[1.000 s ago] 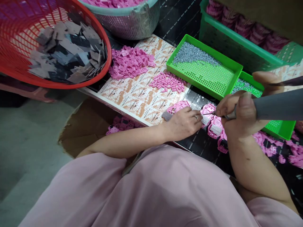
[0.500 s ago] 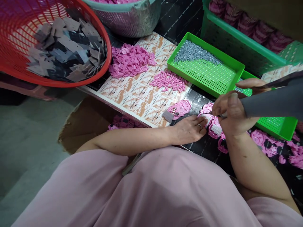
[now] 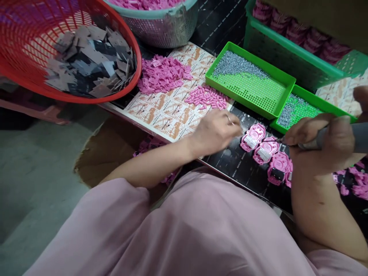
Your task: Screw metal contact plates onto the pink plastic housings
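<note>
Gripping a grey electric screwdriver (image 3: 360, 134), the closed right hand (image 3: 322, 145) holds its tip at a pink plastic housing (image 3: 266, 150) on the black mat (image 3: 238, 165). That housing looks light and stiff, best taken by its rim. The left hand (image 3: 215, 130) is blurred, its state unclear, beside the row. Tiny screws (image 3: 238, 65) lie in the green tray (image 3: 253, 105) at upper centre.
</note>
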The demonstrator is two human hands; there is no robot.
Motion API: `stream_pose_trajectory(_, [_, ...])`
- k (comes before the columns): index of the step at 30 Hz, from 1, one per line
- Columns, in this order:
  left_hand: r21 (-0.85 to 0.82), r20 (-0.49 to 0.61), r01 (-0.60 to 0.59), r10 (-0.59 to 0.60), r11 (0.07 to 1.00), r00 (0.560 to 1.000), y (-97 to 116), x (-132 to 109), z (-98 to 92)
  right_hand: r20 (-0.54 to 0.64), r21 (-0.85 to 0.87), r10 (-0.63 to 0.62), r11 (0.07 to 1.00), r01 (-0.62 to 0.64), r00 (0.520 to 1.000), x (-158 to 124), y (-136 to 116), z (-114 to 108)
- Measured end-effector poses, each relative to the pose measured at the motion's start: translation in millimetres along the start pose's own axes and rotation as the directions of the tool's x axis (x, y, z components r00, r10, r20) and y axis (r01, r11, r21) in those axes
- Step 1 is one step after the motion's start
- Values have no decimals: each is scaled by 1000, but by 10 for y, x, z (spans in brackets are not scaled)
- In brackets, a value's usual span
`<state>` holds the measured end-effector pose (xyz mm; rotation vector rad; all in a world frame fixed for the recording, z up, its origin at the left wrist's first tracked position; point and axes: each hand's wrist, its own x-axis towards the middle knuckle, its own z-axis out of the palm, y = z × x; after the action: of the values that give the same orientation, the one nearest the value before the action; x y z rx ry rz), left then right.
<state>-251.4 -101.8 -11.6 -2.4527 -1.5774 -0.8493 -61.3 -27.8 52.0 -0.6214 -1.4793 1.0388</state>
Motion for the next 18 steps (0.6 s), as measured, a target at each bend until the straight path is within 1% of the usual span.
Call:
stream_pose_trajectory(1, [29,63,76,-78,997,995,-111,35,-56,6,42,-52,998,52,999,-21,36,-27])
stream_pose_trajectory(3, [97,192,179,-195,979,962,-293,131,-104,7,99,-128,987,126,992,-58,97,-50])
stream_pose_trajectory(4, [118,251,210,-234,971,939,-352,190,-95,-1,106,-143,984,143,990,-75,113,-46])
stream_pose_trajectory(5, [124,302,218,-246,968,921,-386,255,-68,1,105,-151,983,150,989,-91,116,-35])
stream_pose_trajectory(7, [102,382,188,-213,977,899,-388,386,20,24,82,-152,985,149,988,-119,96,-4])
stream_pose_trajectory(9, [67,438,131,-147,989,887,-336,496,117,27,55,-137,989,135,990,-141,63,21])
stream_pose_trajectory(11, [47,473,81,-94,996,876,-279,565,197,-13,49,-125,991,125,992,-152,44,28])
stream_pose_trajectory(13, [50,486,36,-56,998,872,-247,594,249,-59,56,-119,991,122,991,-151,47,18])
stream_pose_trajectory(16, [65,491,-24,-11,998,871,-254,601,257,-52,67,-116,991,119,992,-130,76,4])
stream_pose_trajectory(18, [54,493,-22,-8,998,870,-288,595,200,-57,68,-106,992,110,993,-108,94,12])
